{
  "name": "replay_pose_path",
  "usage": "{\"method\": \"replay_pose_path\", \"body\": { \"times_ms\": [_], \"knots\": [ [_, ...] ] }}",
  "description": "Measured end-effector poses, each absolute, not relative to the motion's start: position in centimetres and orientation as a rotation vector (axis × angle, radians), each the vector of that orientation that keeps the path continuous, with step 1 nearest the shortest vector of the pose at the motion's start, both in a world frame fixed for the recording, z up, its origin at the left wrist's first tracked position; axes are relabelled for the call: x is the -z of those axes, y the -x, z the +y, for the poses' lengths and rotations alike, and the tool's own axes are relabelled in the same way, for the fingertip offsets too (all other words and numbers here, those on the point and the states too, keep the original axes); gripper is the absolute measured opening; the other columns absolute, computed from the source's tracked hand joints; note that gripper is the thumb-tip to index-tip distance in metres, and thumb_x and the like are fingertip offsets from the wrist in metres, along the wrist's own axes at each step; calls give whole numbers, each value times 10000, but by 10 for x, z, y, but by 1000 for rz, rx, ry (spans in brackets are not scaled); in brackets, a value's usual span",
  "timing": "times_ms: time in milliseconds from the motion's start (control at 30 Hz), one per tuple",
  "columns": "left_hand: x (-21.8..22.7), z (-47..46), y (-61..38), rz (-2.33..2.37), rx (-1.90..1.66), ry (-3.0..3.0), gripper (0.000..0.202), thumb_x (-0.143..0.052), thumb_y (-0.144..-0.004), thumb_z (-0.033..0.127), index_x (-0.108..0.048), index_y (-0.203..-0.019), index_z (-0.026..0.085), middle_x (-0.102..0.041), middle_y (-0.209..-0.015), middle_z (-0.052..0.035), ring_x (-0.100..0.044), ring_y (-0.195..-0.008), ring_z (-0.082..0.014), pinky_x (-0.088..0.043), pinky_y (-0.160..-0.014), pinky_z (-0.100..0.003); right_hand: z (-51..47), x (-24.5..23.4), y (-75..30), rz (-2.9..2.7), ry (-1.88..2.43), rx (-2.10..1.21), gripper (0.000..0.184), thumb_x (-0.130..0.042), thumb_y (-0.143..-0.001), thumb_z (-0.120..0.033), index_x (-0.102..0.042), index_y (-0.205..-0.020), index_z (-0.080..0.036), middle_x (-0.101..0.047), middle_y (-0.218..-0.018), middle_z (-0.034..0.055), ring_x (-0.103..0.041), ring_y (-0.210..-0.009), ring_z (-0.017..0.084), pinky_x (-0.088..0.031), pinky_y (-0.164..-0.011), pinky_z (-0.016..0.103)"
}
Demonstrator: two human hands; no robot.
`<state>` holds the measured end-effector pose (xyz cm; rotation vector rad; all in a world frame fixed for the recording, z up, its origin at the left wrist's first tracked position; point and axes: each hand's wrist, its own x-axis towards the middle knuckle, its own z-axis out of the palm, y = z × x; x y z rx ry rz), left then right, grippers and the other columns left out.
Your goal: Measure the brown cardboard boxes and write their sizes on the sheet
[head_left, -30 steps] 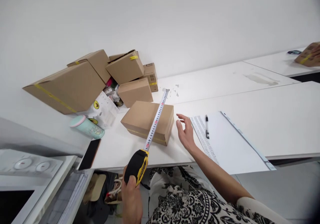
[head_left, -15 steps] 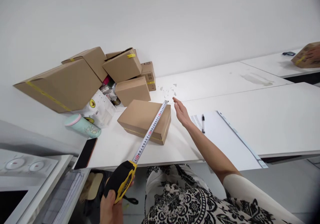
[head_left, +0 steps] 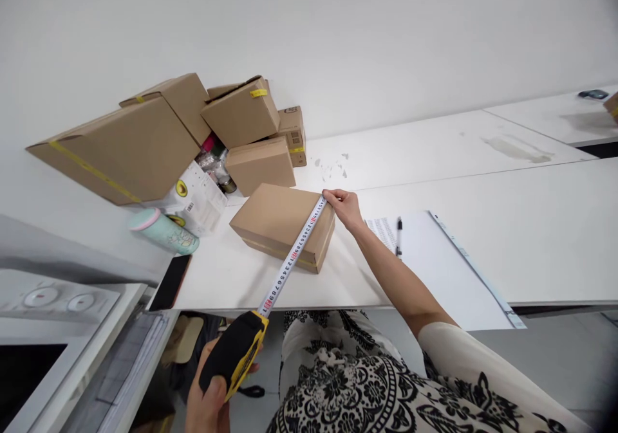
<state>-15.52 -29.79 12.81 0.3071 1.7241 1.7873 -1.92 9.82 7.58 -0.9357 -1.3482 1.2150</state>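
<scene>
Tape measure [head_left: 232,358]: yellow-black case, numbered blade across box [head_left: 275,217]
Left hand [head_left: 206,404]: wrapped round case
Right hand [head_left: 342,205]: pinches blade tip at box corner

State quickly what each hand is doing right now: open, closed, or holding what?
Left hand: closed around the case of the tape measure.
Right hand: closed, pinching the strip's tip at the cardboard box far corner.
</scene>
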Motion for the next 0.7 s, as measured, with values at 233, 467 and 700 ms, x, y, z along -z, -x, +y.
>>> {"method": "replay_pose_path", "body": {
  "times_ms": [233,467,700],
  "knots": [
    [-125,-279,148,1683,-1742,-426,683,-865,-619,636,-732,-1131,204,-776,-1066,-120,-690,-1128,-416,-620,-878,-479,97,-70,21,-1332,937,-1182,416,-734,-757,-566,-816,-877,-175,-813,-921,73,-727,-868,256,-566,-817,383],
    [-128,-224,151,1521,-1713,-542,641,-803,-743,627,-709,-1178,167,-776,-1103,-146,-756,-982,-339,-626,-746,-397,89,-74,21,-1394,947,-1079,468,-628,-857,-615,-784,-797,-178,-797,-884,52,-726,-892,251,-556,-806,356],
    [-130,-188,154,1479,-1739,-555,586,-782,-740,643,-753,-1069,158,-794,-1070,-134,-770,-959,-333,-632,-711,-374,86,-72,18,-1370,931,-1093,590,-494,-938,-675,-815,-913,-180,-809,-1080,85,-723,-1101,291,-519,-987,411]
  ]
}}
